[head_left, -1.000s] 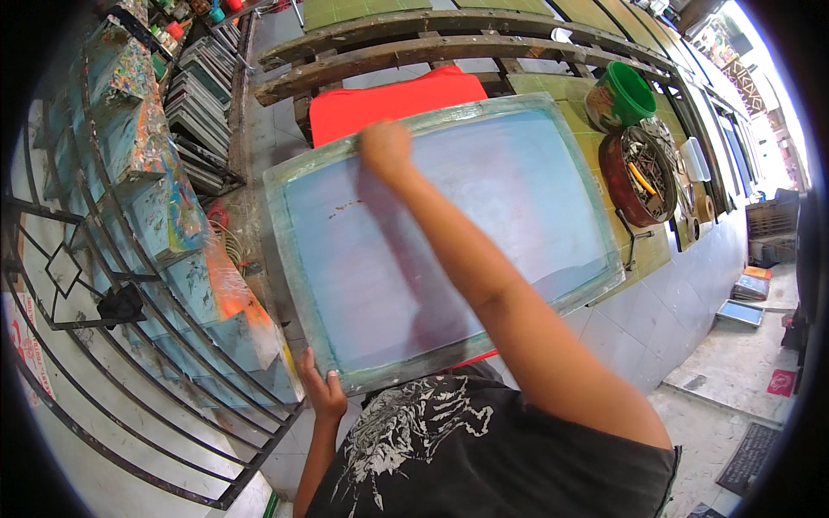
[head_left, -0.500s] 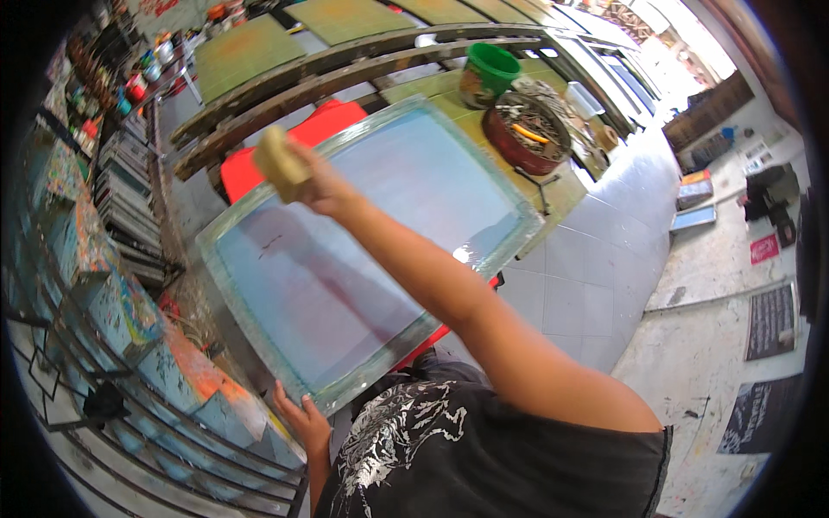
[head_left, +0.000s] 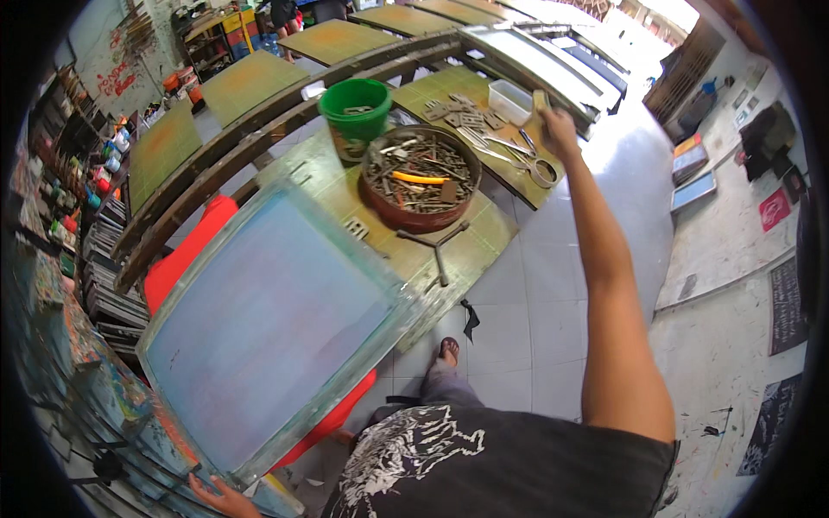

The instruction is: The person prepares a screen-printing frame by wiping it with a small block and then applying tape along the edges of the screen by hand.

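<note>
The mesh screen (head_left: pixel 268 319), a pale blue panel in a greenish frame, lies tilted over red fabric (head_left: pixel 194 244). Beside its lower corner my left hand (head_left: pixel 220 494) shows spread fingers; whether it touches the frame is unclear. My right arm reaches to the back right, where my right hand (head_left: pixel 558 129) grips a yellowish-tan block (head_left: pixel 541 102) above the far end of the board (head_left: pixel 471 250). Close to that hand are a clear plastic container (head_left: pixel 509 101), scissors (head_left: pixel 527 161) and loose metal pieces (head_left: pixel 462 112).
A green bucket (head_left: pixel 354 116), a red round tub of metal bits (head_left: pixel 419 198) and a branched metal tool (head_left: pixel 436 246) sit on the board. Wooden rails (head_left: pixel 216 160) run behind, with several printing boards (head_left: pixel 242 86) beyond. Stacked screens (head_left: pixel 117 302) stand left; a railing is lower left.
The view has swung rightward. My right hand moved off the screen, carrying the block to the back right. My left hand's fingers look looser at the screen's corner.
</note>
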Available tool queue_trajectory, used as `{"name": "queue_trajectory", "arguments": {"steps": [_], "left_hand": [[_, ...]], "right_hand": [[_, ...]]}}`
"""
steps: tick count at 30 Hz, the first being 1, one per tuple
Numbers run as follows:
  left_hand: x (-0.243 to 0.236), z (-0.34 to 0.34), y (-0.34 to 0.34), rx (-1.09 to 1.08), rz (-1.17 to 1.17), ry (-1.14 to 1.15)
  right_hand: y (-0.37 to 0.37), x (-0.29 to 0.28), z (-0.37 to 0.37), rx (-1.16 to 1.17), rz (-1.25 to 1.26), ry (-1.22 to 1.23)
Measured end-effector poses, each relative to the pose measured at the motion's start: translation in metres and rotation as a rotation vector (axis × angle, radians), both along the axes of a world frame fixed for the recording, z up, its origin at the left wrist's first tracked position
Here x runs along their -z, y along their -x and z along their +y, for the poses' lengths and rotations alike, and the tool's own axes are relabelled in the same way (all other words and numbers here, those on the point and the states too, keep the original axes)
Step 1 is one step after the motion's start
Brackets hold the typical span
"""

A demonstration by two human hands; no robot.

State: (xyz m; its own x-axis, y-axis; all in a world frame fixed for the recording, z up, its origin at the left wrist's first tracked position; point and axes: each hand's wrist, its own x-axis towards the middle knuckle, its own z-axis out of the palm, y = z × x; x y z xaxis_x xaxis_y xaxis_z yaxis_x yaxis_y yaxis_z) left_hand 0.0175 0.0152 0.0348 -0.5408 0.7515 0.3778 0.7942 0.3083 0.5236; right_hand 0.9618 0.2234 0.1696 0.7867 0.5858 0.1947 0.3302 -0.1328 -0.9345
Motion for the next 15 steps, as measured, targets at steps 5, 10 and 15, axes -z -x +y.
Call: {"name": "queue_trajectory", "arguments": {"steps": [5,10,15], "left_hand": [[-0.037,-0.018,-0.128,0.058,0.17,0.143],[-0.045,-0.05,-0.215,0.153,0.281,0.276],[-0.037,-0.064,-0.285,0.201,0.106,0.301]], "right_hand": [[-0.127,0.011,0.058,0.077,-0.495,0.473],[-0.189,0.029,0.109,-0.048,-0.683,0.735],[-0.218,0.054,0.138,-0.172,-0.793,0.865]]}}
